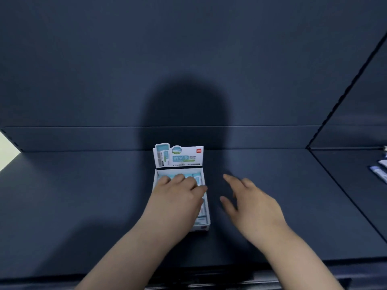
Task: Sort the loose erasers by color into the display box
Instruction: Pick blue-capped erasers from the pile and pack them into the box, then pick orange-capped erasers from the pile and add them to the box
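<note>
Erasers point(197, 178) in teal sleeves lie in the box point(207, 210) under the left hand point(180, 195), whose relaxed fingers point(179, 178) press on them and grip nothing; the right hand point(251, 204) hovers spread and empty just beside the box. Best, I judge, to level the rows gently, keeping colours apart, then reach for the loose packets point(378, 174) far right.
</note>
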{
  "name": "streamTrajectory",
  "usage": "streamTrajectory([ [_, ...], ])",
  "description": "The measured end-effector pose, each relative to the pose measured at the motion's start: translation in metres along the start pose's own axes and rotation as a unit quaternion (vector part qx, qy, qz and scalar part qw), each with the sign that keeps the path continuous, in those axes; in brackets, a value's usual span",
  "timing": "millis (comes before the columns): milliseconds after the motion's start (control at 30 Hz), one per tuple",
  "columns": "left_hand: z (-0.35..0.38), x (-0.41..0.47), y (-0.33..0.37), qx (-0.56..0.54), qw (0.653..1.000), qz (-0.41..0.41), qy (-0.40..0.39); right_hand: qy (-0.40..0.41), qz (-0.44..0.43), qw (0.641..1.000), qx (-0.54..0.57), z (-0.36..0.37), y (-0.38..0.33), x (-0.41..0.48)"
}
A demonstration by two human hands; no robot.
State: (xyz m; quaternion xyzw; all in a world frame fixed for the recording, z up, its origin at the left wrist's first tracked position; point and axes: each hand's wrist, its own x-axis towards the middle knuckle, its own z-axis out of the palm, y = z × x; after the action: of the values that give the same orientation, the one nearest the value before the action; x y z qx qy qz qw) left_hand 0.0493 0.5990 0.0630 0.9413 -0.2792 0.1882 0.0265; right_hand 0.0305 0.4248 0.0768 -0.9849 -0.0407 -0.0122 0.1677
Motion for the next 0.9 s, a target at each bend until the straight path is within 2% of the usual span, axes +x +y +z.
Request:
streamTrajectory([
  [100, 0.004, 0.018, 0.032, -0.004, 1.000, -0.009, 0.016, -0.018, 0.008, 1.000, -0.023, -0.012, 0.029, -0.001],
  [200, 0.007, 0.037, 0.069, -0.016, 1.000, -0.019, -0.001, -0.032, 0.008, 0.999, -0.043, -0.027, 0.062, -0.005],
  [500, 0.020, 0.089, 0.176, -0.003, 0.997, -0.070, -0.040, -0.023, -0.046, 0.993, -0.110, -0.069, 0.170, -0.021],
  [700, 0.021, 0.098, 0.214, -0.021, 0.988, -0.105, -0.111, -0.018, -0.070, 0.990, -0.119, -0.079, 0.204, -0.031],
  [800, 0.027, 0.103, 0.221, -0.021, 0.990, -0.103, -0.092, -0.031, -0.054, 0.991, -0.116, -0.079, 0.214, -0.035],
  [900, 0.029, 0.112, 0.222, -0.032, 0.990, -0.090, -0.105, -0.045, -0.025, 0.993, -0.109, -0.078, 0.222, -0.037],
])
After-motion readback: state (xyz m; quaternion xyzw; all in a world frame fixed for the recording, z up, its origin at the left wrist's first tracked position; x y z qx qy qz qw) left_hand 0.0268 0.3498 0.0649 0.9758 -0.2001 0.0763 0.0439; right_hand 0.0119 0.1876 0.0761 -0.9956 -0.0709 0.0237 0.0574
